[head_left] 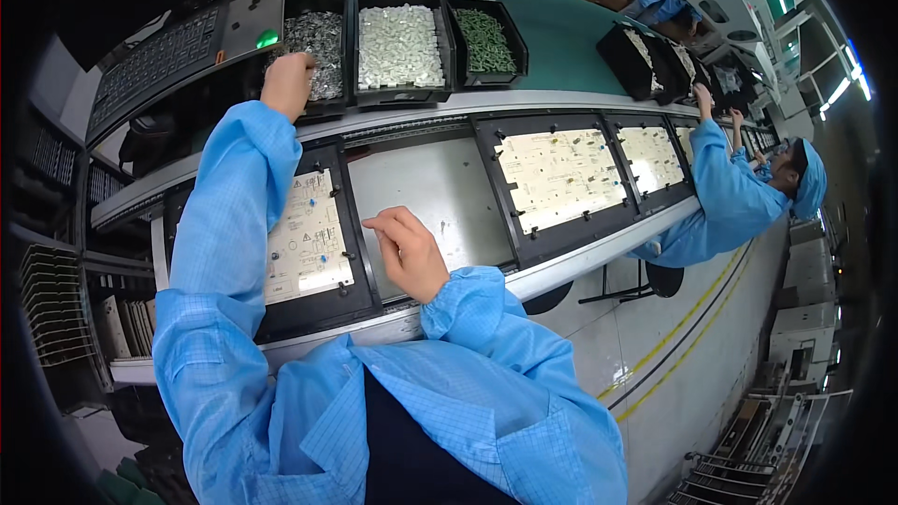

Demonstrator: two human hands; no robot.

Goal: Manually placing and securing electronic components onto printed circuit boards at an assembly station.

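Observation:
My left hand (288, 84) is at the near left edge of a black bin of small silvery parts (323, 42). Its fingers are curled together, and whatever they hold is hidden. My right hand (409, 252) hovers over the bare grey gap (430, 192) between two framed boards, thumb and fingers drawn together; I cannot make out anything in them. Partly behind my left sleeve lies a cream circuit board (313, 243) in a black frame, with a few small blue components on it. To the right of the gap sits another framed circuit board (561, 173) carrying several components.
Beside the silvery parts stand a bin of white parts (400, 42) and a bin of green parts (482, 42). A keyboard (154, 56) is at the far left. Further along the metal rail (580, 257), a co-worker in blue (739, 187) reaches toward other black bins (645, 61).

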